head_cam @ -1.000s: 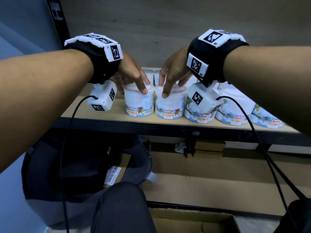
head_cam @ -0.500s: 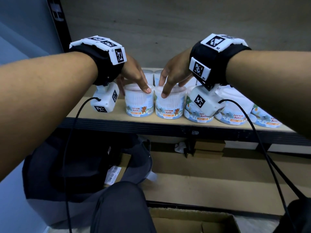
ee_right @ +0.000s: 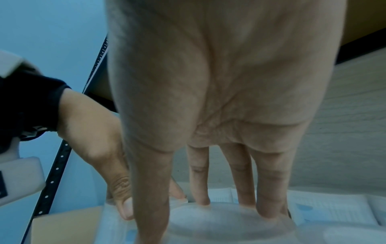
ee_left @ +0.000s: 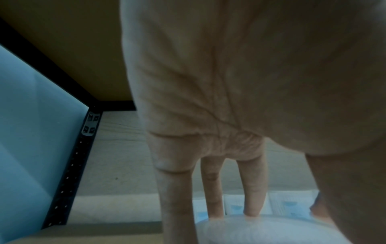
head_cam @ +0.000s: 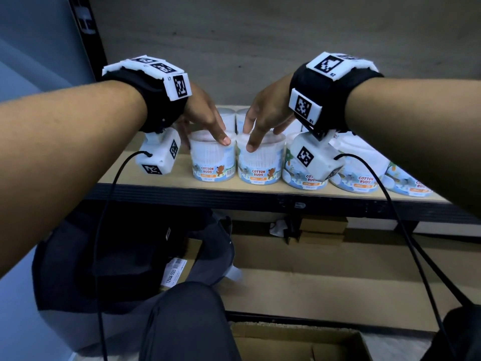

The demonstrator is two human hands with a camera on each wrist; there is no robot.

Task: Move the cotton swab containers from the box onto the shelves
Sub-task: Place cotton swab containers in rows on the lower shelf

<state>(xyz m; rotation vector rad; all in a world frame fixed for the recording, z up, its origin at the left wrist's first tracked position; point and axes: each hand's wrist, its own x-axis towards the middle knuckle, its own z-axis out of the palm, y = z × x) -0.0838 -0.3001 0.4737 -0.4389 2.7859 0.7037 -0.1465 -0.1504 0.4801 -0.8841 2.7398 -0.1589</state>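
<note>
Two white cotton swab containers stand side by side at the front of the wooden shelf [head_cam: 161,179]. My left hand [head_cam: 204,136] grips the left container [head_cam: 212,162] from above, thumb down its left side and fingers over the lid [ee_left: 261,231]. My right hand [head_cam: 265,138] holds the neighbouring container [head_cam: 260,165] the same way, fingertips on the far rim of its lid [ee_right: 219,219]. Both containers rest on the shelf board. The cardboard box [head_cam: 299,342] sits open on the floor below; what is in it is hidden from view.
More containers line the shelf to the right [head_cam: 361,175], with others in a back row [head_cam: 229,118]. A black upright post [head_cam: 86,35] bounds the shelf on the left. A dark bag [head_cam: 117,256] and my knee [head_cam: 187,321] are below.
Both hands stay on top of the same two containers, which have hardly shifted on the shelf. Only the view has moved slightly.
</note>
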